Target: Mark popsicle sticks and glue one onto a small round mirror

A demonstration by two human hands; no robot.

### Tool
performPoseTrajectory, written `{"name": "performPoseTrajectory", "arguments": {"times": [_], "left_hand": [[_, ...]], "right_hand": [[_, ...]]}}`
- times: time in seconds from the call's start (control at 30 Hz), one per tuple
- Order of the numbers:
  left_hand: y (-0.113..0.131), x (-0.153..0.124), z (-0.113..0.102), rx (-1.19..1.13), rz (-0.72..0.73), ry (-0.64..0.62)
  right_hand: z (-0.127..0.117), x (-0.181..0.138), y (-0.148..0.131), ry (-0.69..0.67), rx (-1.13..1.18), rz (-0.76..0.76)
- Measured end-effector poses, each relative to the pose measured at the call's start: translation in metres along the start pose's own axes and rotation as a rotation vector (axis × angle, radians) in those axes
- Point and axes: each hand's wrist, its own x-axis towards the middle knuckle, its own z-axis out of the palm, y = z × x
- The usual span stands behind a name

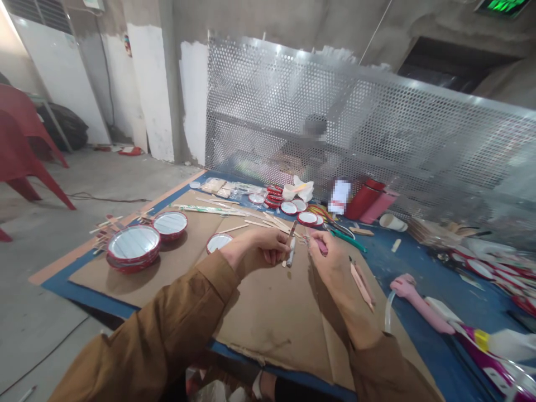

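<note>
The left hand (271, 245) pinches a thin stick (292, 231), tip rising between the 2 hands; the right hand (330, 258) grasps a pink object (321, 247). The stick seems light, stiff, snappable: best held low, near the fingertips.

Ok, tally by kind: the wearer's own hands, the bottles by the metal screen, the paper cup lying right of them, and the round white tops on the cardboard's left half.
Hands: 2
Bottles: 2
Paper cup: 1
Round white tops, lower layers uncounted: 3
Total: 8
</note>
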Motion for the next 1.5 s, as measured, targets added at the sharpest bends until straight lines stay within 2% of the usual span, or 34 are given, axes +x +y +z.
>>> {"name": "performPoseTrajectory", "arguments": {"times": [0.17,0.3,0.4,0.5,0.7,0.97,1.17,1.3,1.5], "left_hand": [[0.002,-0.003,0.0,0.021,-0.006,0.003],[0.001,-0.002,-0.001,0.027,-0.017,-0.008],[-0.002,-0.001,-0.003,0.016,-0.02,-0.003],[-0.005,0.0,-0.005,-0.001,0.002,-0.011],[-0.011,0.001,-0.005,-0.022,0.017,0.031],[-0.01,-0.008,0.001,0.018,0.003,0.186],[-0.01,-0.017,0.006,-0.104,0.025,0.243],[-0.012,-0.019,0.007,-0.128,0.058,0.256],[-0.006,-0.02,0.007,-0.119,0.048,0.288]], "right_hand": [[-0.007,-0.001,0.009,-0.13,-0.365,-0.104],[-0.014,0.001,0.011,-0.18,-0.542,-0.062],[-0.015,0.004,0.01,-0.113,-0.514,-0.02],[-0.01,0.006,0.007,-0.045,-0.389,0.021],[0.002,0.004,0.002,-0.018,-0.261,0.015],[0.003,0.002,-0.001,0.059,-0.21,0.013],[0.0,0.0,-0.005,0.075,-0.194,-0.001],[-0.002,-0.009,-0.017,0.055,-0.207,-0.073],[0.012,-0.028,-0.052,-0.114,-0.282,-0.324]]}}
